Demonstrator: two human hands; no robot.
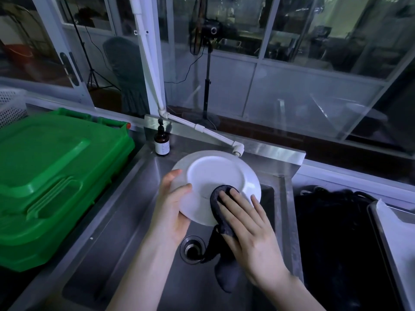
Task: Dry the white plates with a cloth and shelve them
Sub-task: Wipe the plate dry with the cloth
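Observation:
A white plate point(213, 173) is held tilted over the steel sink point(125, 221). My left hand point(173, 209) grips the plate's left rim, thumb on its face. My right hand point(249, 227) presses a dark grey cloth point(221, 198) flat against the plate's lower right part, fingers spread over the cloth. The cloth's loose end point(224, 272) hangs down below my right palm toward the basin. No other plates and no shelf are in view.
A green plastic crate point(51, 176) fills the counter at left. A brown pump bottle point(161, 143) stands behind the sink beside a white pipe tap point(215, 133). The drain point(192, 249) lies under my hands. A dark bin point(336, 243) and a metal tray point(395, 232) sit at right.

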